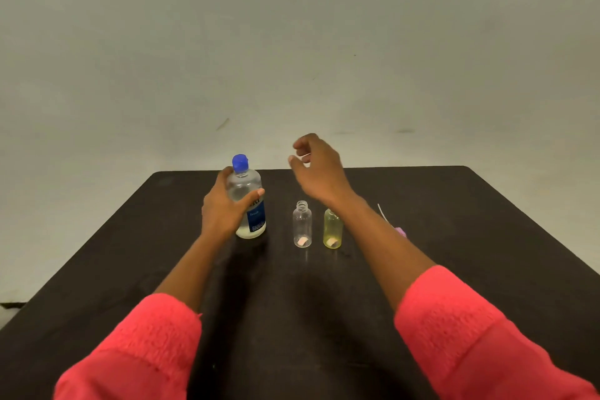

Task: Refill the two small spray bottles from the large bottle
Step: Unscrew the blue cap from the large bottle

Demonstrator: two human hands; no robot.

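The large clear bottle (248, 201) with a blue cap and blue label stands upright on the dark table (454, 237). My left hand (224, 208) grips its body from the left, thumb across the front. To its right stand two small uncapped bottles: a clear one (302, 225) and a yellowish one (332, 230), whose neck is partly hidden by my right forearm. My right hand (316, 169) hovers in the air above and behind the small bottles, fingers loosely curled, holding nothing that I can make out.
A spray head with a thin white tube and a purple part (394, 224) lies on the table right of my right forearm, partly hidden. A plain grey wall stands behind the table's far edge.
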